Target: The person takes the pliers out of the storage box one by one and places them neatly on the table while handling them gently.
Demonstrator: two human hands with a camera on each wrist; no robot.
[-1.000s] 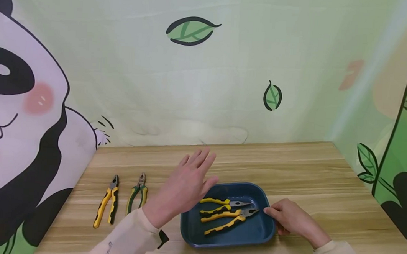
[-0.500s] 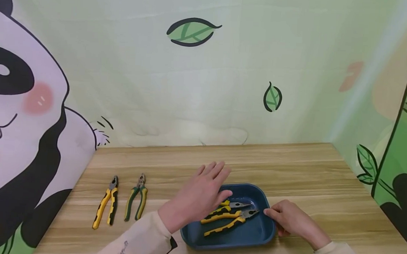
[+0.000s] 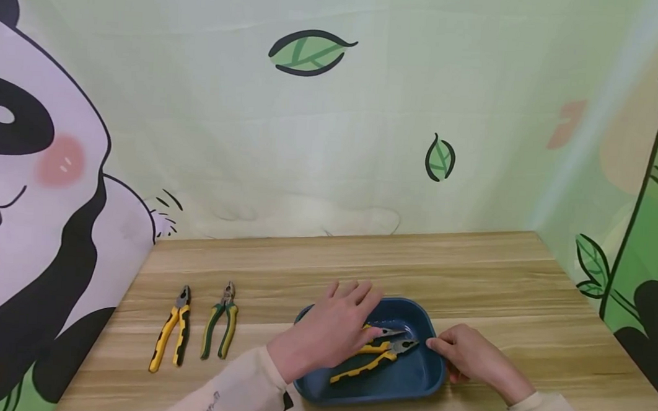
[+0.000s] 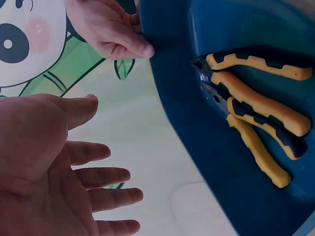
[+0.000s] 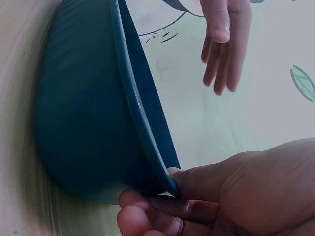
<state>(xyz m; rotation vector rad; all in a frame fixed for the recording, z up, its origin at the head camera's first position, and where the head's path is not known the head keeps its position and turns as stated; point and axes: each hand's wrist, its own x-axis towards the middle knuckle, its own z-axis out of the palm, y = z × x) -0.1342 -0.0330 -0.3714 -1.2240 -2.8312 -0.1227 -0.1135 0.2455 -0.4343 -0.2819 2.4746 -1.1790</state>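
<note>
A dark blue basin (image 3: 381, 388) stands on the table, with two pairs of yellow-and-black pliers (image 3: 367, 370) lying inside. My right hand (image 3: 480, 359) pinches its right rim between thumb and fingers; the right wrist view shows the thumb (image 5: 197, 182) over the rim and the fingers below it. My left hand (image 3: 331, 326) hovers above the basin's left part with fingers extended and nothing held, hiding part of the pliers in the head view. In the left wrist view the palm (image 4: 29, 162) faces the camera, and both pliers (image 4: 256, 142) lie with handles spread.
Left of the basin on the wooden table (image 3: 471, 269) lie a pair of yellow-and-black pliers (image 3: 173, 331) and a pair of green-and-yellow pliers (image 3: 221, 324), side by side. A printed cloth (image 3: 227, 132) with a panda and leaves hangs behind the table and along its sides.
My left hand has moved right and toward me, coming over the basin's left part and uncovering the green-handled pliers fully. The right hand stays on the rim.
</note>
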